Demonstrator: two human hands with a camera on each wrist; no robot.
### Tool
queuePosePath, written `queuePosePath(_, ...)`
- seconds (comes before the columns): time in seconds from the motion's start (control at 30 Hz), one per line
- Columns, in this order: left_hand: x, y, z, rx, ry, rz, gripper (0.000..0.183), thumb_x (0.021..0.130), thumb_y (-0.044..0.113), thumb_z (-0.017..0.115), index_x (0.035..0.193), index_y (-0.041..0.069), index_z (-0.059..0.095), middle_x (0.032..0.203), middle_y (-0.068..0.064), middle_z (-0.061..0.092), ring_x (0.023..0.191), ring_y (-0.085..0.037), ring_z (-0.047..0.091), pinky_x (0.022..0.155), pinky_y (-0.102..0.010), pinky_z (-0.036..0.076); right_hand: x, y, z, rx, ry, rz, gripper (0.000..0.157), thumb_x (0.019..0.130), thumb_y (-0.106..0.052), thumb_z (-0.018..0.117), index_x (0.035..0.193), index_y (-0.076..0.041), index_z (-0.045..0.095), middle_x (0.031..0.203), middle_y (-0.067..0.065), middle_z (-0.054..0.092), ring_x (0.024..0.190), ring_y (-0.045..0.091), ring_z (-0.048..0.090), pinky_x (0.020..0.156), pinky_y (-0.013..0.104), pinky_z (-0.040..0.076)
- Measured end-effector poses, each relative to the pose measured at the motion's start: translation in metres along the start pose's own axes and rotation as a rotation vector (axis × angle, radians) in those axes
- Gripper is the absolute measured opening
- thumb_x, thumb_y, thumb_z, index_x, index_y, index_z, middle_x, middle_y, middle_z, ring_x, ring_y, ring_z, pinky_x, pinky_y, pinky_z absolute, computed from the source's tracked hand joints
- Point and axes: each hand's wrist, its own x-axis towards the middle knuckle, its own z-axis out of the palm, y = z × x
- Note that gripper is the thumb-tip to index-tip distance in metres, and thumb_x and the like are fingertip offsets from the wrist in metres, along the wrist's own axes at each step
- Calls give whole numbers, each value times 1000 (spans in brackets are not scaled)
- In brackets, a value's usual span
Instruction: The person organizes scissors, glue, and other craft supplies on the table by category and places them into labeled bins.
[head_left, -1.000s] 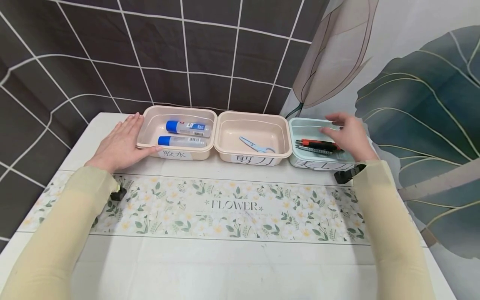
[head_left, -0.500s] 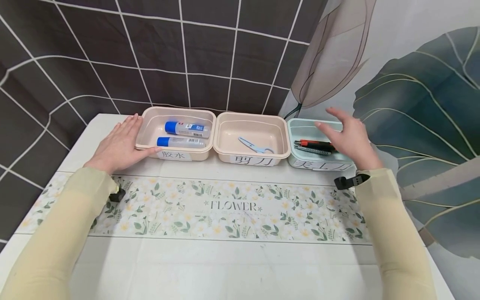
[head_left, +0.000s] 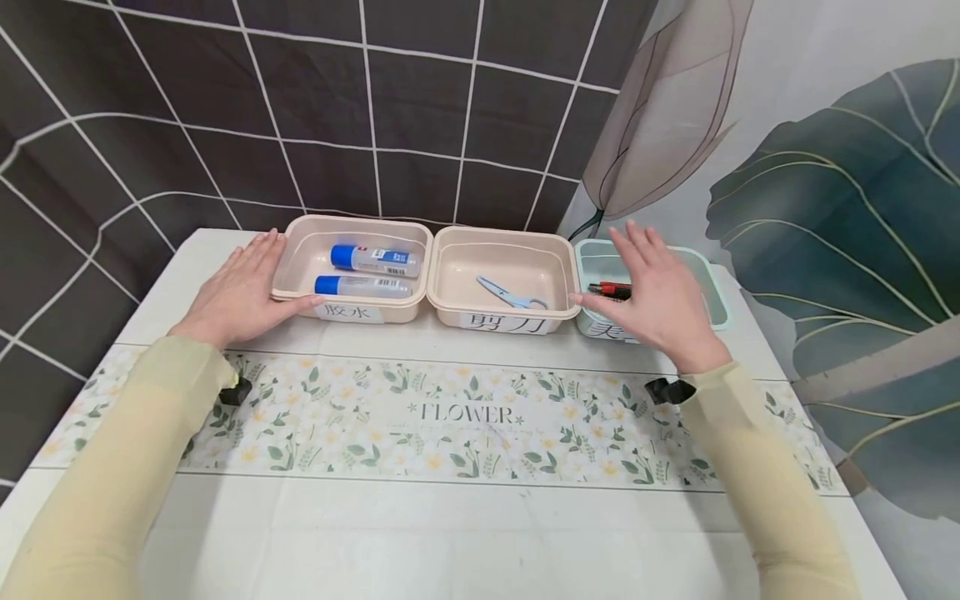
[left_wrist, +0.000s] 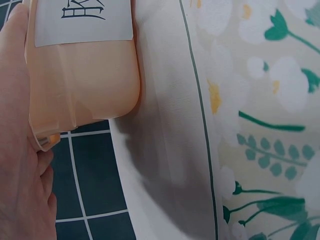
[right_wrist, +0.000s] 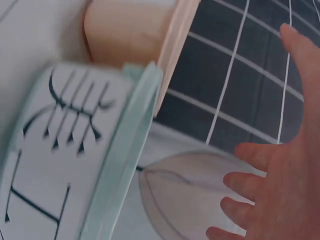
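My left hand (head_left: 240,292) lies against the left end of a beige bin (head_left: 300,260), fingers straight, thumb along its front rim; the left wrist view shows this hand at the rim too. Two clear glue bottles (head_left: 375,260) with blue caps lie in that bin. Beside it a second beige bin (head_left: 453,271) holds light-blue scissors (head_left: 491,287). My right hand (head_left: 660,296), fingers spread, hovers over the pale green bin (head_left: 716,292) on the right. Red and black utility knives (head_left: 609,290) in it are partly covered by this hand. In the right wrist view, its fingers hold nothing.
The bins stand in a row near the back of a white table (head_left: 480,542), each with a paper label in front. A floral runner (head_left: 472,433) crosses the table before them. Behind hangs a dark gridded cloth (head_left: 420,100), with a leaf-patterned one (head_left: 840,208) at right.
My right hand has moved from the green bin's right side leftward and toward me, its curled fingers straightening and spreading. The left hand and the bins' contents stay as they were.
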Motion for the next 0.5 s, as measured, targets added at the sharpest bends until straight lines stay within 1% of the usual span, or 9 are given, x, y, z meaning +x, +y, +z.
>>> queuePosePath(0.1, -1, -1, 0, 1, 4, 3, 112, 92, 71, 54, 160, -5, 8, 166, -27, 8, 153, -41, 5, 124, -50, 0, -5, -9, 9, -34, -5, -39, 105, 85, -77, 60, 163, -15, 27, 169, 11, 12, 155, 31, 3, 119, 63, 16)
queuePosePath(0.23, -2, -3, 1, 0, 3, 4, 112, 93, 71, 53, 160, -5, 7, 166, -27, 7, 153, -40, 5, 124, -50, -1, -12, -19, 21, -43, -24, -70, 104, 84, -78, 58, 163, -16, 28, 169, 9, 7, 154, 26, -8, 122, 56, 0)
queuePosePath(0.3, -2, -3, 1, 0, 4, 5, 112, 93, 71, 53, 161, -5, 7, 166, -27, 7, 153, -40, 4, 124, -50, -1, -14, -23, 26, -46, -33, -80, 105, 84, -80, 58, 162, -17, 29, 169, 9, 7, 154, 26, -11, 122, 54, -6)
queuePosePath(0.37, -2, -3, 1, 0, 7, 7, 112, 93, 72, 52, 161, -5, 7, 166, -26, 7, 153, -40, 4, 124, -50, -2, -15, -26, 31, -50, -39, -89, 105, 84, -81, 57, 162, -17, 30, 169, 9, 8, 154, 26, -11, 122, 52, -8)
queuePosePath(0.5, -2, -3, 0, 12, 0, 5, 112, 92, 73, 51, 161, -4, 6, 166, -26, 5, 153, -40, 4, 123, -50, -3, -17, -30, 38, -47, -58, -94, 108, 83, -83, 56, 163, -16, 27, 170, 8, 5, 154, 25, -13, 122, 51, -8)
